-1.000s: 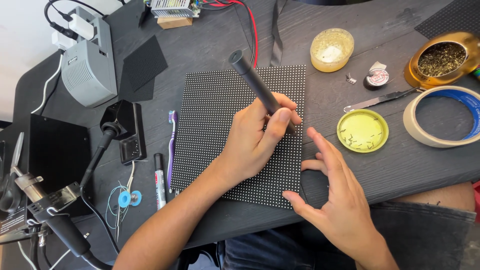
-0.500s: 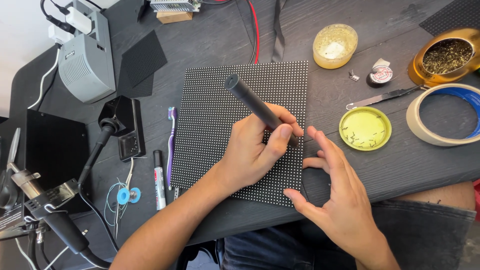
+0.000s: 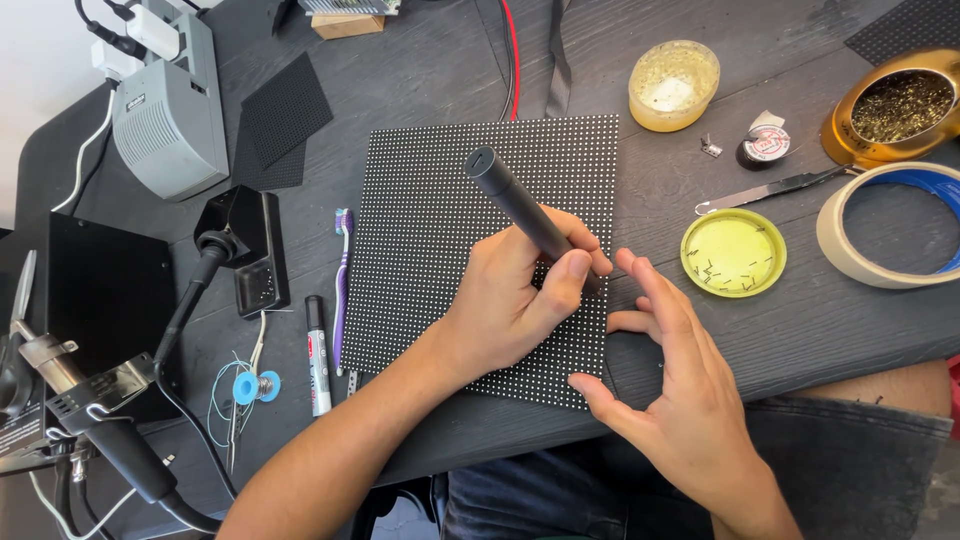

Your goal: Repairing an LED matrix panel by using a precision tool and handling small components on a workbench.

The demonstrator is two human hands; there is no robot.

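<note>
Dark wooden table point(image 3: 450, 60) carries a black dotted panel point(image 3: 440, 220) at its middle. On the panel's lower right part, the left hand point(image 3: 510, 300) grips a dark pen-shaped tool point(image 3: 515, 205), slanting up-left from the fingers, its tip hidden. Just beside it, the right hand point(image 3: 670, 380) rests open at the panel's right edge, holding nothing. A yellow lid point(image 3: 733, 252) lies near.

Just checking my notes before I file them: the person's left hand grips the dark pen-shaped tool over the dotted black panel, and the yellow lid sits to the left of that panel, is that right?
Not quite. The left hand does grip the dark pen-shaped tool over the dotted black panel, but the head view shows the yellow lid to the right of that panel, not the left.
</note>
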